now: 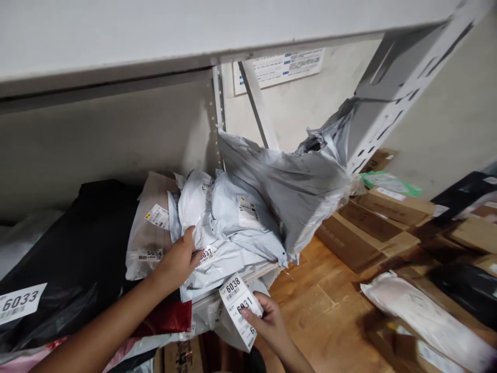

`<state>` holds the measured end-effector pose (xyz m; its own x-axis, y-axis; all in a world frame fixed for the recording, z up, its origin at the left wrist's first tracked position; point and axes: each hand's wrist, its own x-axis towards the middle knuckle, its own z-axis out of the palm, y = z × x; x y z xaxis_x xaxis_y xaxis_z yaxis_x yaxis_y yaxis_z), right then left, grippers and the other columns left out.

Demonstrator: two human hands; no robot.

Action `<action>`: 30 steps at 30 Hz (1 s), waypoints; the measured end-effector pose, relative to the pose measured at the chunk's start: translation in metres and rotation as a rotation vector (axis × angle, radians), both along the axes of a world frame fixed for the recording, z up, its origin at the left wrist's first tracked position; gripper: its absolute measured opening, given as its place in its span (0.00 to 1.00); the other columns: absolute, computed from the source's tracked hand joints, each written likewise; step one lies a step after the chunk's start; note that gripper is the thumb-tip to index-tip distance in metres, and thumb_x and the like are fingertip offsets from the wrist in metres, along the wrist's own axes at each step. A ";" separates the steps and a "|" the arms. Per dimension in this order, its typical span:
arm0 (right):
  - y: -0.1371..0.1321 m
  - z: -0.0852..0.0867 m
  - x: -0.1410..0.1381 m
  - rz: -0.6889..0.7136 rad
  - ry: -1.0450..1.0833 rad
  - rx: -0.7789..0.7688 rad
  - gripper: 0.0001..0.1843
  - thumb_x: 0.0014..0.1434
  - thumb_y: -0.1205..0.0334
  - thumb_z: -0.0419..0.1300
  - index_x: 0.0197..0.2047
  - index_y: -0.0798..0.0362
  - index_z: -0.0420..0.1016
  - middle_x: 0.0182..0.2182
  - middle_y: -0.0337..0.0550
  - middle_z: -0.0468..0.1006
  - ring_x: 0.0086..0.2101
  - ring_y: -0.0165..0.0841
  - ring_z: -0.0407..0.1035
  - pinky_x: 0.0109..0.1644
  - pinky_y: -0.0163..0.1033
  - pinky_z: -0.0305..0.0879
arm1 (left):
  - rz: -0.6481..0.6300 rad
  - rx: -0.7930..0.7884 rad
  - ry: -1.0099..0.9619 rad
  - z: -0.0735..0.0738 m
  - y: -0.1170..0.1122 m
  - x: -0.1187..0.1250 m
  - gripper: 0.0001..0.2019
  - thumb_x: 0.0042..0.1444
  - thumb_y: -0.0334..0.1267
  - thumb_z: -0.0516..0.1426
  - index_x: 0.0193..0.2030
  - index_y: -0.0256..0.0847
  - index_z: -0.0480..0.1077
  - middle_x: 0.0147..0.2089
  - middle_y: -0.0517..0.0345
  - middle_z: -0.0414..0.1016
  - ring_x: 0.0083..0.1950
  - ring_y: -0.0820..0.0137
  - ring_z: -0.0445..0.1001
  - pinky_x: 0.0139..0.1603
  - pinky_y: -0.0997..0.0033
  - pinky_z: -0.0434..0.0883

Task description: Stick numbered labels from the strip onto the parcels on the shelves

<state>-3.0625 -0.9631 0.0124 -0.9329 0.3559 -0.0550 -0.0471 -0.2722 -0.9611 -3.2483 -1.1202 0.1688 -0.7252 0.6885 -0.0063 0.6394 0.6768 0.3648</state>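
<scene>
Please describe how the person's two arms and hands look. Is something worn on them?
Both arms are bare as far as the picture shows: no sleeves, gloves, watch, rings or bracelets are visible. The left hand continues into a long bare forearm that enters from the lower left corner. The right hand shows only a short bare part of the wrist at the bottom edge. No markings can be seen.

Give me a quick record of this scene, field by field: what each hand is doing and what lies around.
left hand: rests on a pale parcel bag marked 6037, on the shelf
right hand: holds a strip of number labels, top one 6038
beside: black bag labelled 6033, big grey bag against the shelf post
floor: cardboard boxes on wood boards
</scene>
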 end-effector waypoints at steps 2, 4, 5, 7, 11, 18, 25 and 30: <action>0.003 0.000 0.002 0.023 0.027 0.028 0.17 0.47 0.47 0.70 0.27 0.53 0.78 0.22 0.41 0.73 0.25 0.32 0.63 0.31 0.37 0.60 | -0.070 -0.012 0.080 0.004 -0.005 0.003 0.23 0.57 0.34 0.52 0.59 0.30 0.58 0.47 0.43 0.68 0.50 0.56 0.69 0.54 0.55 0.67; 0.005 0.001 0.004 0.042 0.034 0.014 0.16 0.48 0.49 0.71 0.34 0.53 0.80 0.27 0.44 0.77 0.29 0.35 0.67 0.34 0.39 0.64 | -0.120 -0.021 0.183 0.014 -0.009 0.011 0.21 0.50 0.31 0.55 0.53 0.33 0.64 0.53 0.41 0.64 0.56 0.53 0.65 0.58 0.52 0.65; 0.005 0.002 0.006 0.052 0.035 -0.004 0.17 0.49 0.49 0.71 0.37 0.52 0.80 0.30 0.45 0.79 0.30 0.36 0.69 0.36 0.40 0.65 | -0.116 0.002 0.235 0.019 -0.010 0.018 0.21 0.49 0.30 0.56 0.52 0.35 0.66 0.54 0.41 0.63 0.57 0.51 0.63 0.59 0.50 0.64; 0.003 0.004 0.008 0.063 0.043 -0.030 0.19 0.50 0.50 0.70 0.43 0.50 0.79 0.34 0.47 0.81 0.34 0.38 0.72 0.39 0.42 0.68 | -0.122 0.110 0.281 0.030 -0.012 0.038 0.17 0.54 0.33 0.57 0.52 0.39 0.67 0.55 0.43 0.65 0.58 0.52 0.64 0.60 0.51 0.65; -0.005 0.013 0.012 0.017 0.080 0.054 0.18 0.52 0.51 0.69 0.45 0.48 0.78 0.36 0.46 0.80 0.36 0.39 0.73 0.40 0.42 0.69 | -0.332 0.210 -0.039 0.033 -0.009 0.088 0.25 0.57 0.45 0.61 0.61 0.50 0.63 0.59 0.50 0.69 0.56 0.61 0.71 0.54 0.65 0.71; -0.011 0.057 -0.007 -0.128 0.298 0.110 0.11 0.56 0.52 0.66 0.39 0.49 0.80 0.31 0.45 0.79 0.33 0.36 0.71 0.38 0.38 0.68 | -0.422 0.092 -0.096 0.037 0.019 0.091 0.14 0.67 0.42 0.51 0.34 0.45 0.75 0.31 0.58 0.77 0.33 0.68 0.75 0.33 0.69 0.68; 0.001 0.089 -0.053 -0.237 0.290 -0.282 0.19 0.53 0.44 0.67 0.31 0.53 0.77 0.22 0.37 0.73 0.24 0.27 0.60 0.30 0.32 0.58 | -0.522 -0.168 0.194 0.071 0.065 -0.016 0.29 0.52 0.39 0.63 0.61 0.40 0.66 0.60 0.46 0.71 0.62 0.53 0.66 0.68 0.44 0.52; 0.004 0.090 -0.077 -0.191 0.282 -0.249 0.21 0.52 0.43 0.67 0.29 0.55 0.76 0.21 0.37 0.72 0.23 0.27 0.60 0.28 0.33 0.55 | -0.760 -0.176 -0.046 0.045 0.054 -0.037 0.06 0.54 0.31 0.57 0.34 0.42 0.76 0.36 0.58 0.76 0.41 0.65 0.74 0.51 0.66 0.65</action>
